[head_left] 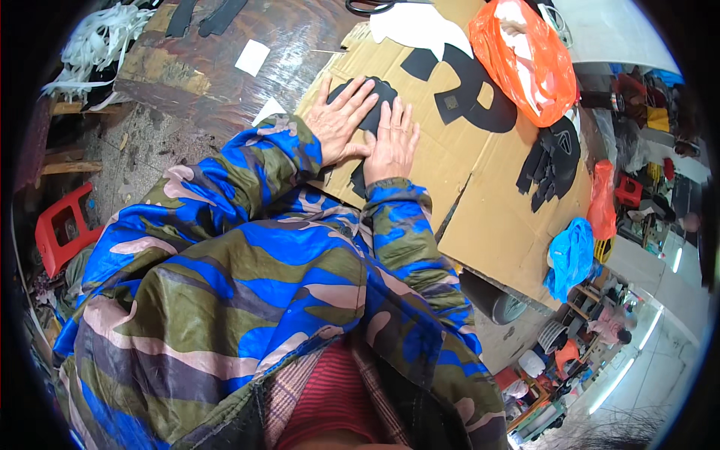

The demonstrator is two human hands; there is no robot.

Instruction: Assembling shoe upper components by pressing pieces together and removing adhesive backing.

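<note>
My left hand (337, 126) lies flat with its fingers spread on a piece of black fabric (381, 91). Beside it my right hand (391, 148) presses on the same fabric, fingers stretched out and slightly apart. The two thumbs meet near the middle. Much of the fabric is hidden under my hands, and a dark end (358, 180) shows below them, close to my jacket. Cardboard (427, 161) lies beneath it all. Further right are black cut pieces with openings (480, 97) and a pile of black gloves (553, 161).
White cut sheets (420, 28) and dark-handled scissors (369, 6) lie at the far edge. An orange plastic bag (517, 67) stands far right, a blue bag (570, 259) at the cardboard's right edge. White strips (105, 45) hang far left, above a red stool (64, 229).
</note>
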